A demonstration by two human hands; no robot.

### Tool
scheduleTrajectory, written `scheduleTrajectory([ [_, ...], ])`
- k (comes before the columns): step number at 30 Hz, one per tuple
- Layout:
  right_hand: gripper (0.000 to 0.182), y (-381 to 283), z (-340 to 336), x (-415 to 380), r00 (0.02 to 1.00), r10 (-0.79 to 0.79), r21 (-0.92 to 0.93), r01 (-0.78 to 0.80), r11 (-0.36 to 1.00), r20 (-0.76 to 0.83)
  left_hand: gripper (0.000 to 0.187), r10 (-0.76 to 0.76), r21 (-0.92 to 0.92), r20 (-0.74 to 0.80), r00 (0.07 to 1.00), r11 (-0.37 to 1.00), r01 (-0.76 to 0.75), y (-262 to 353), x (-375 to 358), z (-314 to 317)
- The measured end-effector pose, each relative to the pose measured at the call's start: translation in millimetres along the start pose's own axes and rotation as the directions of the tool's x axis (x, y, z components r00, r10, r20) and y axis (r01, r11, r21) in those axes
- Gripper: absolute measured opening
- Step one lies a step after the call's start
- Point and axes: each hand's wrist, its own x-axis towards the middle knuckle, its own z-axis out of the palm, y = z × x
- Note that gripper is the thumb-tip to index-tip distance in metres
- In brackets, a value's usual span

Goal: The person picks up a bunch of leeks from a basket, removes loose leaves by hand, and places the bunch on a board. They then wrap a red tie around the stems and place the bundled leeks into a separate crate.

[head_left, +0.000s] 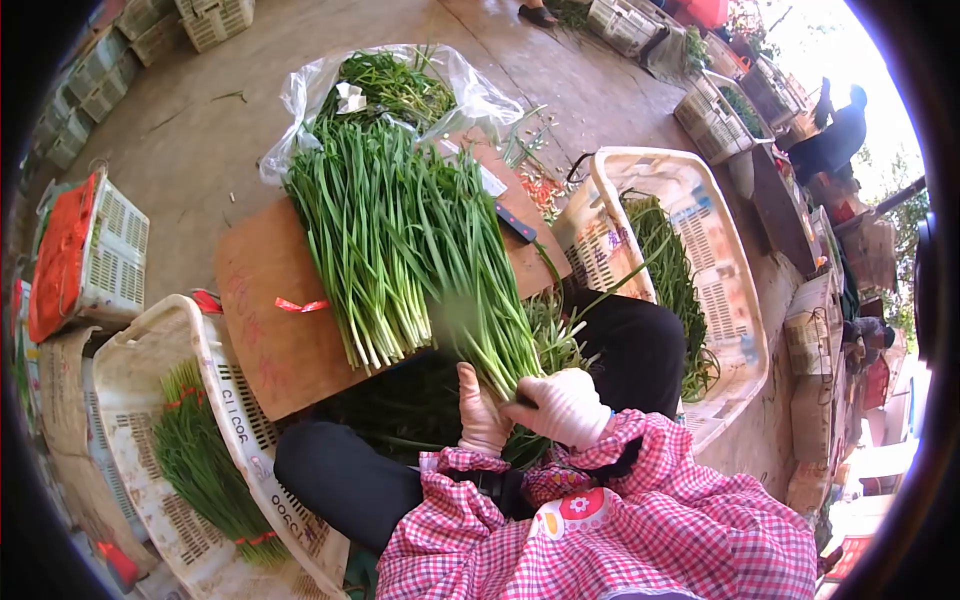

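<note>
A loose bunch of garlic chives slants down toward my lap, its pale stem ends between my gloved hands. My left hand cradles the stems from the left, thumb raised, its fingers partly hidden behind them. From the right, my right hand is closed round the lower ends. A thick pile of chives lies beside the bunch on a brown board. On the board's right side rests a knife with a dark handle, its blade partly covered by leaves. A red tie strip lies near the board's left part.
At left, a white crate holds tied chives. Another crate with loose greens stands at right. Clear plastic with more greens lies beyond the board. Trimmings litter the floor. Stacked crates line both sides; a person is at far right.
</note>
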Motion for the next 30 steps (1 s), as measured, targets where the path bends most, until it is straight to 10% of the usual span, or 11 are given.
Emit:
scheduleTrajectory([
  [3, 0.036, 2, -14, -10, 0.994, 0.089, 0.251, -0.071, 0.965, -0.061, 0.069, 0.013, 0.043, -0.004, 1.000, 0.999, -0.013, -1, 2, -2],
  [10, 0.031, 21, 0, 15, 0.992, 0.110, -0.034, -0.113, 0.993, -0.066, 0.059, -0.041, 0.051, -0.030, 0.999, 0.998, 0.042, 0, 1, -2],
  [16, 0.022, 31, 7, 29, 0.973, 0.230, 0.581, -0.205, 0.788, 0.032, 0.046, -0.070, 0.119, -0.083, 0.994, 0.990, 0.079, -3, 3, -27],
  [22, 0.025, 42, 15, 48, 0.990, 0.116, 0.527, -0.142, 0.838, 0.083, 0.039, -0.095, 0.159, -0.114, 0.989, 0.981, 0.112, -1, 2, -21],
  [26, 0.020, 45, -5, 68, 0.882, 0.159, 0.801, -0.470, 0.370, 0.444, 0.040, -0.160, 0.137, -0.068, 0.985, 0.976, 0.168, 6, -1, -16],
  [30, 0.020, 49, 2, 80, 0.871, 0.156, 0.822, -0.490, 0.290, 0.465, 0.046, -0.117, 0.162, -0.105, 0.988, 0.978, 0.133, 7, -2, -12],
])
